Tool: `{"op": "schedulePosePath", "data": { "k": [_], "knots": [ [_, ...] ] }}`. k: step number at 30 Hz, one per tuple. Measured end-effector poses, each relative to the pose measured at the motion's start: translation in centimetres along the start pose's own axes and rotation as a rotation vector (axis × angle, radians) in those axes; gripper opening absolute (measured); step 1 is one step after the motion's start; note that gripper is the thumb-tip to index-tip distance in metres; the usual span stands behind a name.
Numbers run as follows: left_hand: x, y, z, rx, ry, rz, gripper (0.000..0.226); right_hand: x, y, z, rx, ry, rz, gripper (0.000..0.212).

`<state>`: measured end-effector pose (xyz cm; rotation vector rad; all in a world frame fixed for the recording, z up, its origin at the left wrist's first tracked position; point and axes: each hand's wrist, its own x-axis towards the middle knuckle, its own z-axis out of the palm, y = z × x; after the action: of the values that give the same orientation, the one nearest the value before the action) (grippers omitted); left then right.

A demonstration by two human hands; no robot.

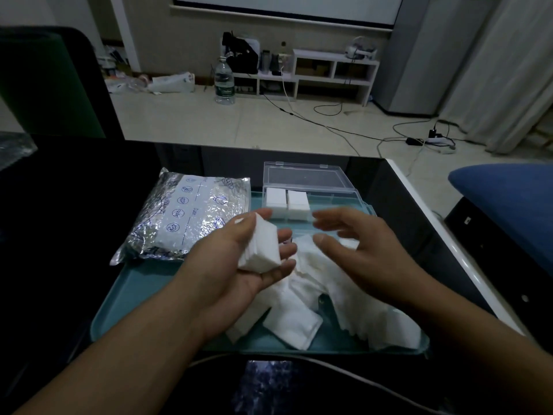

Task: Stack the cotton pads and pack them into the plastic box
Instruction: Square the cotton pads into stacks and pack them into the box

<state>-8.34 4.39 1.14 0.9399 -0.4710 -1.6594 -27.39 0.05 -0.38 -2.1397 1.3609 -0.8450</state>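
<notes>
At frame centre, the left hand (254, 259) cups a stack of cotton pads (261, 245) to keep them aligned; the right hand (356, 244), fingers loosely spread, holds nothing. The plastic box (326, 202) waits open above.

Dim room, pale tiled floor (209, 115). White low shelf unit (329, 76) against far wall, under a white-framed screen (284, 10). Large water bottle (223, 80) stands on floor beside it. Black cables (329, 124) trail to a power strip (440, 141). Pale curtain (508, 70) at right; blue cushion (508, 199) below it.
</notes>
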Motion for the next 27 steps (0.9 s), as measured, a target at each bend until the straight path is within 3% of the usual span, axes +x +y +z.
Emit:
{"op": "schedulePosePath", "data": {
  "k": [3,8,16,20,23,27],
  "knots": [
    [-0.1,0.5,-0.1,-0.025,0.018,-0.005,0.025,0.3,1.6,0.4,-0.240,-0.052,0.062,0.030],
    [0.0,0.2,-0.1,-0.022,0.022,-0.015,0.023,0.5,1.1,1.7,-0.514,-0.205,0.076,0.046],
    [0.2,-0.1,-0.5,0.000,0.019,-0.018,0.026,0.8,1.3,2.2,-0.541,-0.281,0.143,0.049],
    [0.2,-0.2,-0.4,0.000,0.016,-0.018,0.027,0.8,1.1,1.9,-0.405,-0.201,0.096,0.038],
    [0.2,-0.2,-0.4,0.002,0.014,-0.011,0.026,0.8,1.0,1.8,-0.488,-0.155,0.045,0.032],
    [0.3,-0.3,-0.4,0.016,0.017,-0.009,0.027,0.5,0.8,2.0,-0.508,-0.258,0.084,0.042]
  ]
}}
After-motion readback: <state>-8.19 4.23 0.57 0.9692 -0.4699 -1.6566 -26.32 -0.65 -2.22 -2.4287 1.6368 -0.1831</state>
